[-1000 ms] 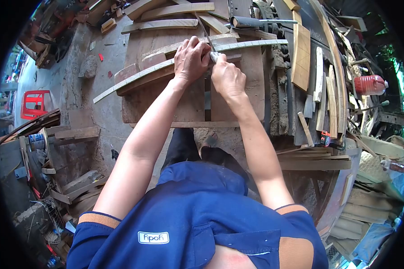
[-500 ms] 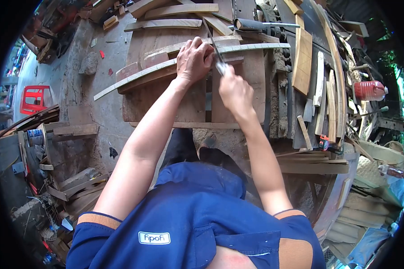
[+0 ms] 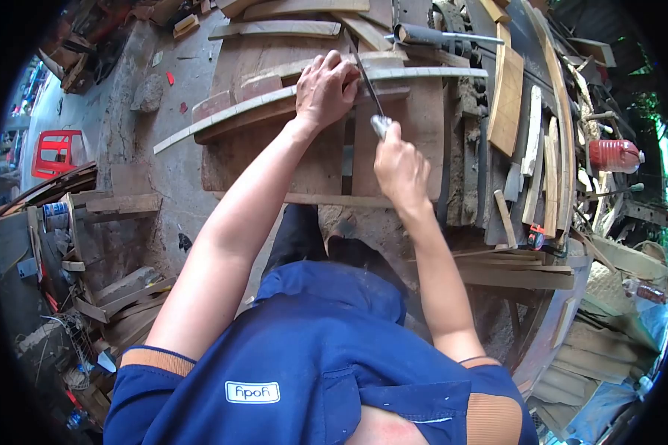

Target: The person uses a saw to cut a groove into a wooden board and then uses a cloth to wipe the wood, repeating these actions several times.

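A long, slightly curved wooden strip (image 3: 237, 116) with evenly spaced marks lies across the wooden bench (image 3: 274, 167). My left hand (image 3: 325, 93) grips it near its middle, fingers curled over the top and pressing it down. Just right of those fingers, a thin narrow hand saw (image 3: 369, 85) crosses the strip, its dark blade pointing away from me. My right hand (image 3: 403, 169) is closed around the saw's handle, nearer my body than the strip. Wood blocks (image 3: 214, 109) sit against the strip's far side. Whether the blade has cut in is too fine to see.
Behind the strip lie curved wood pieces (image 3: 274, 29) and a dark cylindrical tool with a metal rod (image 3: 417, 34). Boards (image 3: 505, 100) and offcuts stand at right, near a tape measure (image 3: 536, 236) and a jug of red liquid (image 3: 614, 156). A red plastic chair (image 3: 56, 153) is at left.
My right hand has pulled the saw back toward my body and a little to the right. The left hand keeps its hold on the strip. The whole view has shifted slightly.
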Motion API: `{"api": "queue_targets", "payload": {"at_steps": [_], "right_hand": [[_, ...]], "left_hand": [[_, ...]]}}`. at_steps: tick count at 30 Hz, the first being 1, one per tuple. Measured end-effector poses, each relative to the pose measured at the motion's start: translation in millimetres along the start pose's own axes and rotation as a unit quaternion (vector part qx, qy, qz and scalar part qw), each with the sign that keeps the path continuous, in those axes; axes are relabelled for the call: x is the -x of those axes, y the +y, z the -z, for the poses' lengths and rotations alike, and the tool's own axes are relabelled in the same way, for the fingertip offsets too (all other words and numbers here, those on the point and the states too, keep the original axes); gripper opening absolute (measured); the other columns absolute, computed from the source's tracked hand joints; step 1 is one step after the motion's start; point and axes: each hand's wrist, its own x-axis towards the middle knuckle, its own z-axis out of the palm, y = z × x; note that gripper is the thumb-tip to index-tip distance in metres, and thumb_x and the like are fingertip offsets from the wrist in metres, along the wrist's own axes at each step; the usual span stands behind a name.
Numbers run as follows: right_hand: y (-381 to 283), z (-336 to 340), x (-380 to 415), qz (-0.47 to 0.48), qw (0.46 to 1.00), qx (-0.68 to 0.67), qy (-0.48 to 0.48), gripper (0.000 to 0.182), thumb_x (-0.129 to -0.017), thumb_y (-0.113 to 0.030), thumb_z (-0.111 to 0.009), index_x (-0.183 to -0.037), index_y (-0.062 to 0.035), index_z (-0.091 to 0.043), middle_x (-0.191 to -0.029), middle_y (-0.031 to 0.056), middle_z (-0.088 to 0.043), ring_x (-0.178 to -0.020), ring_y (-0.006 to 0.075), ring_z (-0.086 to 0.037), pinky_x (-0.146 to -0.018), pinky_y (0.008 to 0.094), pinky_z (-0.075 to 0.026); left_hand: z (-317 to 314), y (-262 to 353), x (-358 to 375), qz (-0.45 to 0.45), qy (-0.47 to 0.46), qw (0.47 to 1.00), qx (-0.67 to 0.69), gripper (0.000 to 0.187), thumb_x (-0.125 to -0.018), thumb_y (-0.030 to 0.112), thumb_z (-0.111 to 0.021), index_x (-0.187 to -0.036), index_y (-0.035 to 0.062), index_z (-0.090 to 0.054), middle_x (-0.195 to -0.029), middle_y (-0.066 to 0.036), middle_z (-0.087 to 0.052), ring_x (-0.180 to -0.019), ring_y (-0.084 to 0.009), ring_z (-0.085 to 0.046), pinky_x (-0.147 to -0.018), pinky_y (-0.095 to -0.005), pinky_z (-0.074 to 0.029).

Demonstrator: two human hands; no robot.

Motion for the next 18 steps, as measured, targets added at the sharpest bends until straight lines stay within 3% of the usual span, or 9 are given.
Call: {"api": "queue_targets", "payload": {"at_steps": [4, 7, 8, 9, 11, 12, 18], "right_hand": [[-16, -17, -58, 0.017, 0.999, -0.002, 0.048, 0.019, -0.098, -0.020, -0.046, -0.105, -0.0026, -0.051, -0.082, 0.0294, -0.070, -0.080, 0.0475, -0.070, -0.073, 0.0600, -0.055], [-13, -14, -52, 0.018, 0.999, 0.006, 0.036, 0.020, -0.098, -0.020, -0.046, -0.107, -0.0025, -0.052, -0.083, 0.0296, -0.070, -0.082, 0.0470, -0.070, -0.074, 0.0592, -0.055], [-12, -7, -38, 0.041, 0.997, 0.038, 0.051, 0.021, -0.098, -0.016, -0.042, -0.106, -0.0010, -0.054, -0.079, 0.0252, -0.071, -0.077, 0.0414, -0.073, -0.068, 0.0538, -0.058], [-11, -1, -24, 0.043, 0.997, 0.039, 0.050, 0.021, -0.098, -0.016, -0.042, -0.106, -0.0010, -0.054, -0.079, 0.0252, -0.071, -0.077, 0.0414, -0.073, -0.068, 0.0538, -0.058], [-7, 6, -6, 0.005, 0.999, 0.050, -0.017, 0.021, -0.098, -0.016, -0.042, -0.107, -0.0008, -0.054, -0.079, 0.0249, -0.072, -0.077, 0.0410, -0.073, -0.068, 0.0537, -0.058], [-4, -2, -12, 0.026, 0.998, 0.044, 0.022, 0.020, -0.097, -0.016, -0.043, -0.107, -0.0012, -0.053, -0.079, 0.0249, -0.072, -0.077, 0.0403, -0.073, -0.068, 0.0531, -0.059], [-15, -19, -61, 0.024, 0.998, 0.043, 0.048, 0.019, -0.098, -0.016, -0.043, -0.107, -0.0023, -0.053, -0.078, 0.0256, -0.071, -0.077, 0.0405, -0.073, -0.069, 0.0536, -0.059]], "left_hand": [[-2, 2, 3, -0.005, 0.000, 1.000, 0.009, 0.013, -0.081, 0.024, -0.073, -0.092, 0.0168, -0.070, -0.099, -0.005, -0.059, -0.103, -0.0268, -0.059, -0.089, -0.0421, -0.049], [-3, 2, 4, -0.007, 0.006, 1.000, 0.014, 0.013, -0.081, 0.024, -0.073, -0.091, 0.0164, -0.071, -0.098, -0.004, -0.059, -0.102, -0.0268, -0.059, -0.088, -0.0416, -0.049], [-3, 1, 1, -0.008, 0.008, 1.000, 0.009, 0.013, -0.081, 0.024, -0.073, -0.091, 0.0163, -0.071, -0.098, -0.004, -0.059, -0.101, -0.0267, -0.059, -0.088, -0.0415, -0.049], [-2, 0, 1, -0.007, 0.008, 1.000, 0.003, 0.013, -0.081, 0.024, -0.073, -0.091, 0.0162, -0.071, -0.098, -0.004, -0.059, -0.101, -0.0266, -0.059, -0.088, -0.0413, -0.049], [0, -2, 0, -0.003, 0.009, 1.000, -0.004, 0.013, -0.081, 0.024, -0.073, -0.092, 0.0164, -0.071, -0.099, -0.004, -0.059, -0.102, -0.0265, -0.059, -0.088, -0.0412, -0.049], [0, -2, 0, -0.005, 0.009, 1.000, -0.001, 0.013, -0.081, 0.024, -0.073, -0.092, 0.0165, -0.071, -0.099, -0.004, -0.059, -0.102, -0.0264, -0.059, -0.088, -0.0411, -0.049], [-1, 1, 2, -0.007, 0.007, 1.000, 0.002, 0.015, -0.082, 0.025, -0.073, -0.094, 0.0170, -0.071, -0.098, -0.004, -0.059, -0.101, -0.0257, -0.060, -0.086, -0.0406, -0.049]]}}
